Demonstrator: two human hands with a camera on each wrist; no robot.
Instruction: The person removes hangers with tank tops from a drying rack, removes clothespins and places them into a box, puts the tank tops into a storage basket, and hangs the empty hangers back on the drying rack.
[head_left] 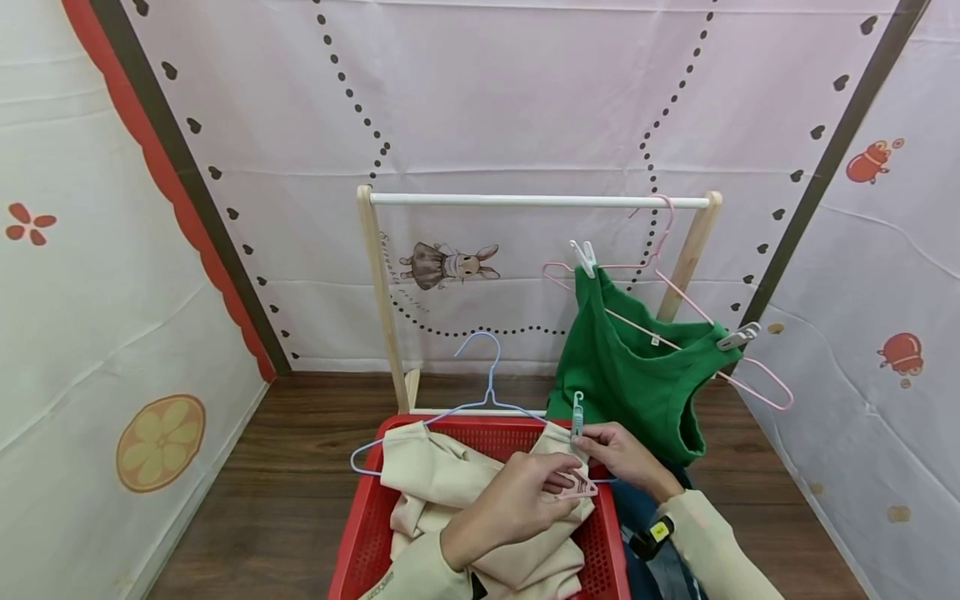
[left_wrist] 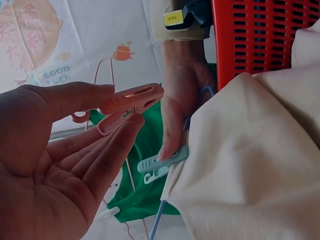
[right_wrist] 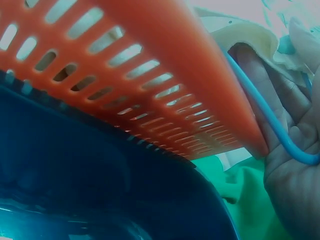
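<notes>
A cream garment (head_left: 427,467) lies in a red basket (head_left: 337,550), its upper edge spread along a light blue hanger (head_left: 491,395). At the garment's right corner my right hand (head_left: 626,457) pinches a teal clothespin (left_wrist: 162,162) that sits over the cloth edge. In the right wrist view, that hand's fingers reach behind the cloth beside the blue hanger (right_wrist: 272,122). My left hand (head_left: 517,500) holds a pink clothespin (left_wrist: 132,97) between thumb and fingertips, just in front of the garment and apart from it.
Behind the basket stands a rack with a white rod (head_left: 510,200) and wooden posts. From the rod's right end a pink hanger (head_left: 665,233) carries a green garment (head_left: 622,367), held by a white clothespin (head_left: 583,258) and a grey clothespin (head_left: 738,336). Printed cloth walls surround the wooden floor (head_left: 247,492).
</notes>
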